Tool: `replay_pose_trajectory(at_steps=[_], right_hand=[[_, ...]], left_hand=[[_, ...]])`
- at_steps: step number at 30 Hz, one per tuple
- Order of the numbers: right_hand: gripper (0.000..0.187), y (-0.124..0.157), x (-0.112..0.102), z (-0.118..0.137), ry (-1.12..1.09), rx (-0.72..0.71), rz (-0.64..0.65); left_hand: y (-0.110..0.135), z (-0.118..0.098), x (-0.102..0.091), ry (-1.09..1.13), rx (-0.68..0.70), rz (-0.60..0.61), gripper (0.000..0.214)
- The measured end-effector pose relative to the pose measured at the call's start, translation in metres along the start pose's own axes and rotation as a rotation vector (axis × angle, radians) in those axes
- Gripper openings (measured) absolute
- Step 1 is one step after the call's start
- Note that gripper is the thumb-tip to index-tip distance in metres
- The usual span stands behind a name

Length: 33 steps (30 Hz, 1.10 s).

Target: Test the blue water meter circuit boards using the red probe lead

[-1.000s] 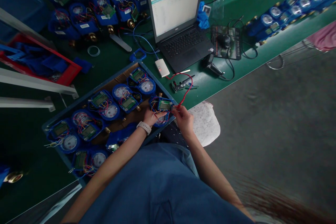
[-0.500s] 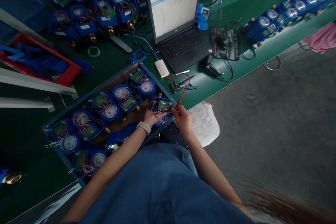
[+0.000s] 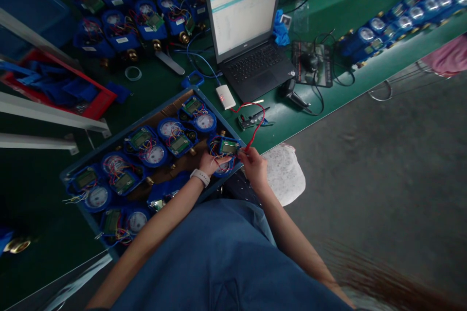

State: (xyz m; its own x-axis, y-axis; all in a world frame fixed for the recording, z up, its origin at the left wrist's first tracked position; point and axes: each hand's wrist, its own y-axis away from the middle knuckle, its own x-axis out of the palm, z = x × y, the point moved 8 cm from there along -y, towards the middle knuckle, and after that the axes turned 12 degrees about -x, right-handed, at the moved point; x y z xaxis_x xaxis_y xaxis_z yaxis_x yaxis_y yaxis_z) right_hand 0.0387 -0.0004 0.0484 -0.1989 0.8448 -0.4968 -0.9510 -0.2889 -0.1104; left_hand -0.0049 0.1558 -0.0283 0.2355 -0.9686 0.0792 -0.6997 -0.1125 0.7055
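Observation:
My left hand (image 3: 208, 163), with a pale watch at its wrist, is closed at the lower edge of a green circuit board (image 3: 228, 146) with a small display. Its thumb lies along the board; the other fingers are mostly hidden. Under the board sits a blue water meter (image 3: 223, 169), partly covered, at the right end of a blue crate (image 3: 144, 117). My right hand (image 3: 255, 169) pinches the end of a red cable (image 3: 263, 119) against the board's right edge. That cable runs back to a small white box (image 3: 225, 97) with a red light.
Several wired water meters (image 3: 153, 154) fill the crate. Behind it stand a laptop (image 3: 251, 60), more meters (image 3: 118, 34) and a red bin (image 3: 105, 104) of blue parts. A barcode scanner (image 3: 294, 95) and pliers (image 3: 251, 119) lie near the bench edge; a stool (image 3: 286, 175) is below.
The view has shifted slightly, so the bench items at the left sit a little further right. Both hands keep their places at the circuit board.

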Motion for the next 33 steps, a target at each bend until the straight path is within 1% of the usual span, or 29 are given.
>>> replay_pose_trajectory(at_steps=[5,10,16,23,33], right_hand=[[0.030,0.006,0.002,0.000,-0.107,-0.004,-0.007],[0.030,0.007,0.001,0.002,-0.160,0.012,-0.026],[0.029,0.003,-0.002,0.000,-0.141,-0.002,-0.002],[0.031,0.007,0.002,-0.008,-0.147,0.005,-0.013],[0.029,0.007,0.002,-0.006,-0.119,0.009,-0.008]], left_hand=[[0.000,0.001,0.003,0.003,-0.010,0.015,0.023],[0.000,0.001,0.003,0.004,-0.002,0.009,0.024],[0.002,-0.002,0.003,-0.006,0.007,0.017,0.024],[0.000,0.002,0.003,0.005,-0.011,0.021,0.024],[-0.003,0.004,0.002,-0.022,0.023,0.028,0.024]])
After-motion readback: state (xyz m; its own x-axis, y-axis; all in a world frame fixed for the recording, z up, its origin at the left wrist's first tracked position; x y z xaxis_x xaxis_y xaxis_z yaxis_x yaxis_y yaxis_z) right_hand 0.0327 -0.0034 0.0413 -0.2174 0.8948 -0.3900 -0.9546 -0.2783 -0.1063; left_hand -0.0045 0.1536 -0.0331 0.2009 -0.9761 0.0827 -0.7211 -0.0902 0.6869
